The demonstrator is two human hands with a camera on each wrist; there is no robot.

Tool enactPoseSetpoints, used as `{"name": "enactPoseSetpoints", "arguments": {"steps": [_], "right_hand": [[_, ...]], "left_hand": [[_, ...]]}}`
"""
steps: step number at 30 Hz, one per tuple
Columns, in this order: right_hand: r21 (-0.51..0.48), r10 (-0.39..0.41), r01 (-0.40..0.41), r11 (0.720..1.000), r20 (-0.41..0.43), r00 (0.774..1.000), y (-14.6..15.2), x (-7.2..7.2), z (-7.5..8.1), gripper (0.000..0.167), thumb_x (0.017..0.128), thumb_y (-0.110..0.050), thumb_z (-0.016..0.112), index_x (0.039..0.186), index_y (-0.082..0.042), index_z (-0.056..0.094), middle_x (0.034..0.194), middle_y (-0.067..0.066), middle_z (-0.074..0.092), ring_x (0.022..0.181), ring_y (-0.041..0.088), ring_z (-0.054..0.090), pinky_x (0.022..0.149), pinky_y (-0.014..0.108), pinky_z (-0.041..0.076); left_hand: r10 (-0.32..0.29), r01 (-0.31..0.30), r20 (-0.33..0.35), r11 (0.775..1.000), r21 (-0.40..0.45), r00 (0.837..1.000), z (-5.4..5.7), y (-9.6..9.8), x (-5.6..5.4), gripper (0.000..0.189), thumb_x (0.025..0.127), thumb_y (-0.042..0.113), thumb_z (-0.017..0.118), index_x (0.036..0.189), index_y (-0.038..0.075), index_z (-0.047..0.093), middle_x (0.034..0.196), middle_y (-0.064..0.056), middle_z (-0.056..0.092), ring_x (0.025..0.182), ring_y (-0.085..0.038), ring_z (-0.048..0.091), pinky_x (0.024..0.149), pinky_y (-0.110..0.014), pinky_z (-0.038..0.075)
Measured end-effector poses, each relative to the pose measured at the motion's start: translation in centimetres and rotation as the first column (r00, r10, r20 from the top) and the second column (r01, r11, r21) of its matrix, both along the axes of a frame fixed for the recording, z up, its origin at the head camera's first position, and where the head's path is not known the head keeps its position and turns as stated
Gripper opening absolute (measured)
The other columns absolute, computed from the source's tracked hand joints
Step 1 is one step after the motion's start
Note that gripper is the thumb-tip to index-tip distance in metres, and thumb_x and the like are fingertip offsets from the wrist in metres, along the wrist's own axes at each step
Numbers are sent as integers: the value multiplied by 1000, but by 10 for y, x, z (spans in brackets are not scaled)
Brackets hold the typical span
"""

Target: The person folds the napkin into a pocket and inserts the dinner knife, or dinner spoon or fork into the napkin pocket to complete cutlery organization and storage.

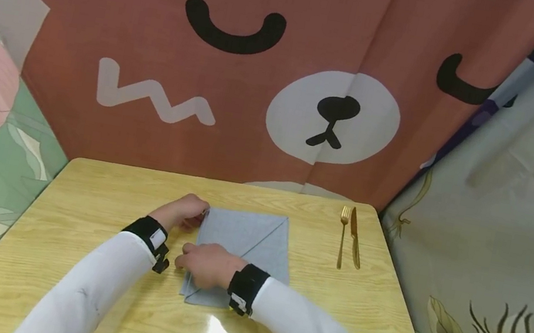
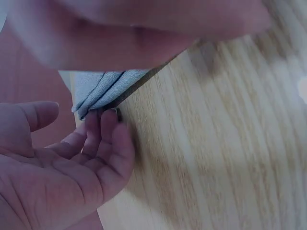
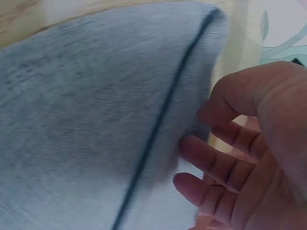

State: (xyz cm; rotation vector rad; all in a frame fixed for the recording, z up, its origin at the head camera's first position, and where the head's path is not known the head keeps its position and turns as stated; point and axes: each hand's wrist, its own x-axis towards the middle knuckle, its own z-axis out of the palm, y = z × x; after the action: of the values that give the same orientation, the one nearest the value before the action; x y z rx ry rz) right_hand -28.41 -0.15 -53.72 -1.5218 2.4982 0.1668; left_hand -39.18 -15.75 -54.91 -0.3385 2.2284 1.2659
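A grey-blue cloth napkin (image 1: 261, 258), folded into layers with a diagonal fold line across its top, lies on the wooden table. My left hand (image 1: 186, 212) is at its far left corner. Its fingertips (image 2: 110, 117) touch the layered corner (image 2: 108, 91) from beside, while the thumb stands apart. Over the napkin's near left part is my right hand (image 1: 209, 264). In the right wrist view its bent, spread fingers (image 3: 206, 158) overlap the napkin's edge, and no firm pinch shows. Blurred fingers, seemingly the right hand (image 2: 144, 33), cross the top of the left wrist view.
A gold fork (image 1: 343, 233) and a gold knife (image 1: 355, 238) lie side by side at the table's far right. Printed curtains (image 1: 239, 78) hang behind and on both sides of the table (image 1: 93, 207).
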Motion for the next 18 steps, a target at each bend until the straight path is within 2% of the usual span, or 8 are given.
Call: {"name": "enactPoseSetpoints", "arguments": {"steps": [3, 6, 8, 10, 12, 15, 17, 18], "right_hand": [[4, -20, 20, 1000, 9, 1000, 0, -1, -6, 22, 97, -19, 68, 113, -33, 66, 102, -8, 48, 74, 8, 49, 62, 23, 44], [0, -14, 14, 1000, -6, 1000, 0, -3, -10, 14, 98, -21, 68, 105, -33, 64, 99, -8, 46, 74, 9, 47, 61, 23, 42], [0, 3, -3, 1000, -26, 1000, -1, -3, -11, 14, 96, -20, 69, 101, -32, 63, 99, -8, 45, 74, 9, 47, 60, 23, 41], [7, 18, -17, 1000, -41, 999, -2, -4, -11, 14, 95, -19, 69, 96, -30, 61, 98, -8, 45, 72, 9, 47, 59, 22, 41], [17, 21, -21, 1000, -42, 999, -3, -4, -10, 16, 93, -17, 70, 93, -28, 59, 96, -8, 46, 71, 9, 48, 58, 23, 41], [37, 2, -1, 999, -4, 1000, -6, -5, -8, 19, 92, -14, 69, 90, -27, 55, 91, -7, 48, 69, 10, 49, 57, 24, 40], [41, -14, 12, 999, 31, 999, -8, -5, -7, 21, 92, -13, 70, 89, -27, 54, 89, -8, 49, 69, 10, 50, 58, 24, 40], [42, -18, 16, 999, 47, 999, -8, -5, -6, 21, 92, -13, 70, 89, -27, 54, 88, -8, 50, 70, 9, 50, 59, 24, 40]], "left_hand": [[-12, 12, -16, 999, -33, 1000, -1, 2, -1, 28, 101, 30, 53, 95, 6, 65, 92, -9, 62, 79, -24, 63, 66, -35, 55], [-24, 22, -57, 999, -41, 998, -2, 5, -1, 29, 98, 28, 60, 75, 11, 57, 74, -2, 52, 64, -19, 55, 58, -31, 47], [-36, 32, -88, 999, -42, 995, -2, 7, -1, 33, 97, 28, 64, 70, 13, 51, 67, 1, 45, 58, -17, 50, 55, -30, 42], [-39, 34, -108, 998, -44, 993, -3, 10, -1, 32, 96, 27, 67, 73, 13, 50, 66, 2, 42, 57, -17, 47, 54, -30, 39], [-38, 33, -109, 998, -53, 993, -3, 12, -1, 25, 96, 27, 69, 84, 11, 53, 73, -1, 46, 63, -19, 49, 56, -31, 41], [-39, 33, -96, 997, -66, 995, -4, 15, -1, 27, 97, 27, 69, 108, 7, 54, 89, -6, 49, 75, -22, 52, 61, -32, 46], [-40, 35, -84, 998, -60, 996, -5, 15, -1, 29, 98, 25, 67, 114, 5, 53, 92, -8, 48, 78, -23, 53, 63, -33, 48], [-39, 35, -81, 998, -55, 996, -6, 15, -1, 27, 98, 25, 67, 112, 6, 54, 90, -7, 48, 77, -22, 53, 62, -33, 49]]}}
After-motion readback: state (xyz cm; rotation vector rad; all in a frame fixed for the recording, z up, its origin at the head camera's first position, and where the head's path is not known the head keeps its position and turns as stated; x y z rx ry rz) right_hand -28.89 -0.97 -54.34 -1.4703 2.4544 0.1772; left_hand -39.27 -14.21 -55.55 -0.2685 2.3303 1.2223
